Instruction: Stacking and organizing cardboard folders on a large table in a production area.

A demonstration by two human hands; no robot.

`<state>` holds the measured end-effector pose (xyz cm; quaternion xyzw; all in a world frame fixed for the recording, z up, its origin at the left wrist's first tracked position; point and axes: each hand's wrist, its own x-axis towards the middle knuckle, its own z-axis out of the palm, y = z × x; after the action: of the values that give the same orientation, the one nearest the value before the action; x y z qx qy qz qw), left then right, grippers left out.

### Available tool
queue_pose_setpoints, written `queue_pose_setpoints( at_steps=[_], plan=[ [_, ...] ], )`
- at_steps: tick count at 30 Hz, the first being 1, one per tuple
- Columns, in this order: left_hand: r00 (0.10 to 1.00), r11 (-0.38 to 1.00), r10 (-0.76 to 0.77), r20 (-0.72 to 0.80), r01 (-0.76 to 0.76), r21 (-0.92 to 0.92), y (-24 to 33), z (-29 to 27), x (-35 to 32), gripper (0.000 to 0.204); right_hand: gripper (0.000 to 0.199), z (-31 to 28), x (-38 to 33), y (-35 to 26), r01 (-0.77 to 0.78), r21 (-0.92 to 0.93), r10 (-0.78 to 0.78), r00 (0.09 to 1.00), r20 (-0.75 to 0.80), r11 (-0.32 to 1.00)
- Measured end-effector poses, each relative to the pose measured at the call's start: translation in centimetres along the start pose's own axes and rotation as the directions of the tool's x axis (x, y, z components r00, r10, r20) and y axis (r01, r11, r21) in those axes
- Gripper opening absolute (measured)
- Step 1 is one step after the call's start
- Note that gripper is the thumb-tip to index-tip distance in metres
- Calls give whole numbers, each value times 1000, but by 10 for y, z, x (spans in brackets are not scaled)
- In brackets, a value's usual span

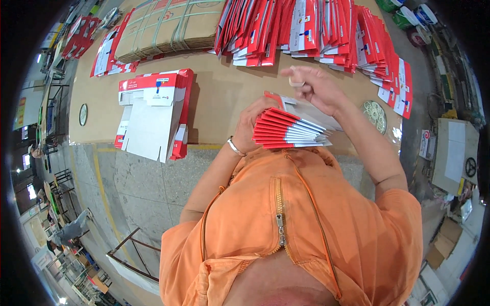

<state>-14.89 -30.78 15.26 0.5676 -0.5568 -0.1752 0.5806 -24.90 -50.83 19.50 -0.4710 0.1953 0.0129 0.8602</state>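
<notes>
My left hand (pixel 251 121) is wrapped round the left side of a fanned stack of folded red-and-white cartons (pixel 286 130), held close to my body at the table's near edge. A grey-white carton panel (pixel 305 109) with a red corner lies just behind the fan. Above that panel my right hand (pixel 317 87) is raised, index finger stretched out to the left and other fingers partly bent. A pale band sits round one of its fingers, and nothing else shows in it. To the left lies a pile of flat cartons (pixel 152 115), white flaps toward me.
Rows of folded red-and-white cartons (pixel 326 33) stand along the far side of the brown table (pixel 219 102). A strapped bundle of brown cardboard (pixel 171 25) lies at the far left. A coil of pale bands (pixel 374 116) is at the right edge, a small round object (pixel 83 115) at the left.
</notes>
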Motion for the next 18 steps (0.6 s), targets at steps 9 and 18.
queue_pose_setpoints(
  at_steps=[9, 18],
  plan=[
    [999, 999, -24, -36, 22, -37, -4, 3, -4, 35, 44, -26, -12, -36, 348, -36, -348, 937, 11, 937],
    [999, 999, -4, -38, 3, -36, -6, 2, 10, 44, 71, -17, -23, -30, 293, -358, -249, 955, 164, 887]
  ],
)
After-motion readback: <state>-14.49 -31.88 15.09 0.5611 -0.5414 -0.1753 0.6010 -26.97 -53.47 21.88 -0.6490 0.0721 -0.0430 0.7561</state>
